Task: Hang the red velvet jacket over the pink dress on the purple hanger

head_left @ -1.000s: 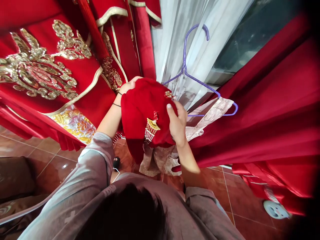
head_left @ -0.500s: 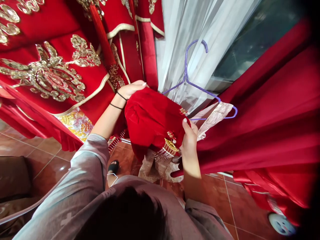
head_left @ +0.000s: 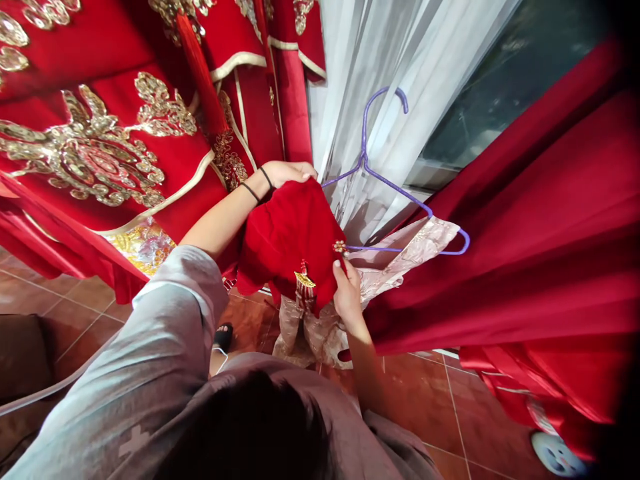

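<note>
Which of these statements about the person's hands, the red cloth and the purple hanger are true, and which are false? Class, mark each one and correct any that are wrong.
1. The left hand and the right hand both hold the red cloth. True.
2. The gold ornament dangles from the hanger. False: the ornament is on the red cloth.
3. Two dark bands are worn on the left forearm near the wrist. True.
4. The left sleeve is bright red. False: it is grey.
5. Pale fabric lies against part of the hanger. True.
</note>
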Motion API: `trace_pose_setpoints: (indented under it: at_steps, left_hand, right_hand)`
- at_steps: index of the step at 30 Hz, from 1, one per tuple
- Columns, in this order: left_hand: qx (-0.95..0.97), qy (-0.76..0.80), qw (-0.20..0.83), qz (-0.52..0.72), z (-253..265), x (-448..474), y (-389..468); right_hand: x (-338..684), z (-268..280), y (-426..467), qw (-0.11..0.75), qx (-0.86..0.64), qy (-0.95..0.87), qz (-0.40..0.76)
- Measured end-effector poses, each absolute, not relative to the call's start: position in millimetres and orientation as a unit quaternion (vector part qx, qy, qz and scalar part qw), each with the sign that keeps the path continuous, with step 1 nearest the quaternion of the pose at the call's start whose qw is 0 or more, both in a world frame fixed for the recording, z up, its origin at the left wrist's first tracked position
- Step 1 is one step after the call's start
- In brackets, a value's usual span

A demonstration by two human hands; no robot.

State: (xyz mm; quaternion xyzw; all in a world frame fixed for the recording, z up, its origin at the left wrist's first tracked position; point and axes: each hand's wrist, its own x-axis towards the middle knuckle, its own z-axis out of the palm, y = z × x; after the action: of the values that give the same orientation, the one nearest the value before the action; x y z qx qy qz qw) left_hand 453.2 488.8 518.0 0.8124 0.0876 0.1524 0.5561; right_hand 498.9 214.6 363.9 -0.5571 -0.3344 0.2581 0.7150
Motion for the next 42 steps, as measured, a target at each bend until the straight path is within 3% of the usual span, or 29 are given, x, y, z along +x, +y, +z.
trace_pose_setpoints:
  at_steps: [4, 10, 16, 19, 24, 26, 32, 39, 42]
  left_hand:
    - [0.851, 0.070, 0.516, 0.062, 519.8, 436.5, 479.4]
    - [0.893, 0.190, 0.305, 0.271, 504.3, 337.1, 437.1]
    - [0.810, 0.262, 0.331, 0.406, 436.5, 318.1, 397.3]
    - [0.808, 0.250, 0.364, 0.390, 434.6, 326.0, 400.3]
    - [0.829, 0.217, 0.372, 0.357, 451.0, 319.1, 405.9]
    - [0.839, 0.205, 0.367, 0.345, 453.5, 315.9, 407.1]
    - [0.828, 0.193, 0.395, 0.347, 457.1, 315.1, 411.6]
    - [0.879, 0.277, 0.177, 0.346, 481.8, 348.1, 372.4]
    - [0.864, 0.373, 0.109, 0.322, 484.3, 366.0, 360.2]
  right_hand:
    - [495.3, 360.4, 219.2, 0.705, -0.549, -0.355, 0.274]
    - [496.9, 373.2, 215.5, 0.677, -0.596, -0.385, 0.195]
    - [498.0, 429.1, 216.9, 0.584, -0.644, -0.494, 0.004]
    - [493.8, 461.8, 234.0, 0.534, -0.673, -0.512, -0.031]
    - [489.6, 494.9, 276.6, 0.374, -0.764, -0.523, -0.058]
    - [495.3, 503.2, 284.1, 0.386, -0.734, -0.557, -0.036]
    - [520.7, 496.1, 270.9, 0.556, -0.670, -0.492, -0.024]
    - [491.7, 465.3, 264.3, 0.488, -0.697, -0.526, -0.020]
    - [500.5, 474.6, 248.9, 0.520, -0.687, -0.504, -0.060]
